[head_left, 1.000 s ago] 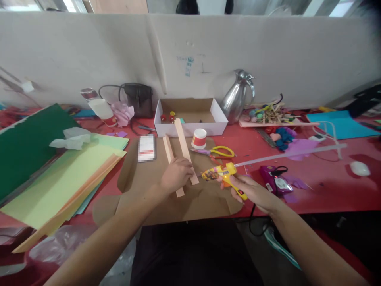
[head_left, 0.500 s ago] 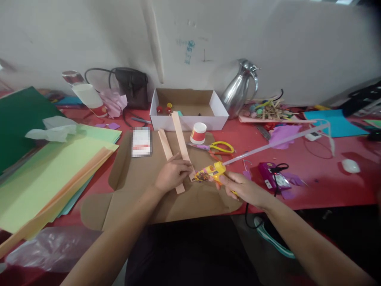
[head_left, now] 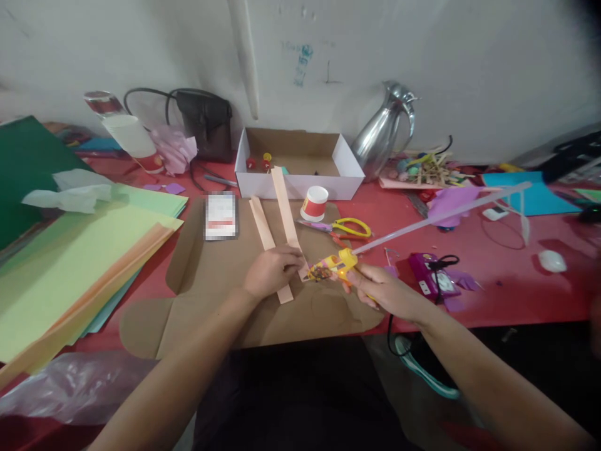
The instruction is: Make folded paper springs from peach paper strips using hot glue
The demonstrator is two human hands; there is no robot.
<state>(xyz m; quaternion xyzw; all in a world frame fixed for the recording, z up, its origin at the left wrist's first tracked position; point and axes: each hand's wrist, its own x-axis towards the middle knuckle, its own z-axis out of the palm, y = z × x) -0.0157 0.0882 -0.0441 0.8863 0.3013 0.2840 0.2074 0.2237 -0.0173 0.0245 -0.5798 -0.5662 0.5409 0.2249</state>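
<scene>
My right hand [head_left: 382, 288] is wrapped around the handle of a yellow hot glue gun [head_left: 345, 260], and a long translucent glue stick [head_left: 436, 216] sticks out of its back. The nozzle points left and meets the lower end of a long peach paper strip [head_left: 286, 210], which lies over flattened brown cardboard. My left hand [head_left: 275, 272] is closed, with its curled fingertips at the edge of that long strip. Beneath the left hand runs a second, shorter peach strip [head_left: 263, 225], partly covered by it. Whether glue is on the strip cannot be made out.
Behind the cardboard [head_left: 201, 319] stand a paper cup [head_left: 314, 204] and a white open box [head_left: 300, 186]. Yellow-handled scissors [head_left: 352, 227] lie by the cup. A purple power strip [head_left: 434, 275] is to the right, coloured paper sheets [head_left: 84, 250] to the left, and a steel jug [head_left: 385, 131] at the back.
The camera view has shifted slightly. My left fingers are curled in closer together at the long strip. The glue gun's nozzle stays at the strip's lower end.
</scene>
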